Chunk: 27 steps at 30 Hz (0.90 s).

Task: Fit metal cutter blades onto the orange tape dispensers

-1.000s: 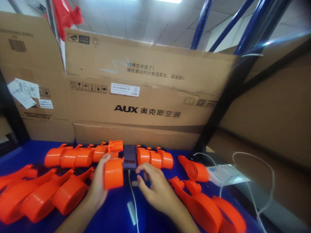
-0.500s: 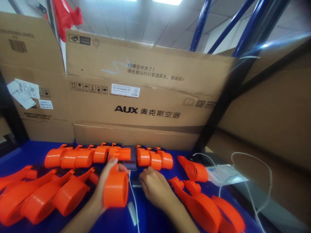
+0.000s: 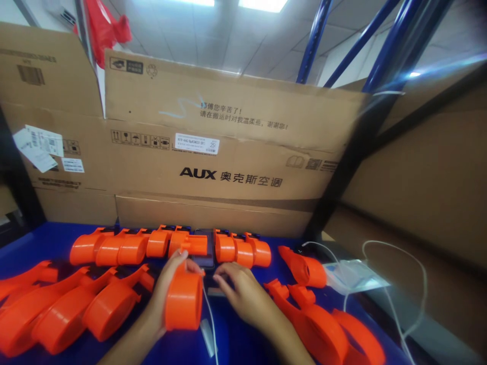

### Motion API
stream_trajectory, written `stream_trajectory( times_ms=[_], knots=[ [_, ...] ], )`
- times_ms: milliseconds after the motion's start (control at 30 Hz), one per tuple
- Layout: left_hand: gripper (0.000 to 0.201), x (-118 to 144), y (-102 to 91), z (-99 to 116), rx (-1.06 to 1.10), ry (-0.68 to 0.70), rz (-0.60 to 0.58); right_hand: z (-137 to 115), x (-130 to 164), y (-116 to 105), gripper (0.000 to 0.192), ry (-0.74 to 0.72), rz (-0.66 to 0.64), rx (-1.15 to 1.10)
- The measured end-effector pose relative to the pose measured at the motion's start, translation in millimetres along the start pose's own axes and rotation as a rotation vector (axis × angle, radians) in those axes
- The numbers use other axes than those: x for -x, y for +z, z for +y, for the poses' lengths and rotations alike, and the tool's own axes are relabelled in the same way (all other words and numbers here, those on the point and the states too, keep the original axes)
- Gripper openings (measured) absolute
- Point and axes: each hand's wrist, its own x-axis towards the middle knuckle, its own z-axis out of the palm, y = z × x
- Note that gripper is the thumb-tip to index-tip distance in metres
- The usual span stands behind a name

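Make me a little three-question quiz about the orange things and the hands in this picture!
1. True or false: the left hand holds an orange plastic piece.
2. What colour is the table? A) blue B) green C) white
3. What dark thing lies just beyond the right hand?

Key: 1 true; 2 A; 3 a phone, standing in the back row of orange pieces, with a white cable running toward it.

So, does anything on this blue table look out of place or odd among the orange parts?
One thing stands out: a dark phone sits in the middle of the back row of orange parts, filling a gap, with a white cable trailing toward the viewer. The left hand holds an orange part; the right hand rests beside the phone. Nothing looks spilled or broken.
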Motion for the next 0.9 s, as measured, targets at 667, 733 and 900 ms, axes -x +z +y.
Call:
stream_trajectory(
  times_ms=[667, 733, 900],
  knots=[
    [0.042, -4, 3.1, -11, -0.147, 0.124, 0.015, 9, -3, -1, 0.028, 0.131, 0.284, -0.417],
    [0.044, -4, 7.3, -8, -0.16, 0.129, 0.031, 8, -3, -3, 0.031, 0.139, 0.343, -0.523],
    [0.055, -3, 9.5, -6, -0.232, 0.11, 0.043, 1, -7, -13, 0.033, 0.12, 0.406, -0.682]
  ],
)
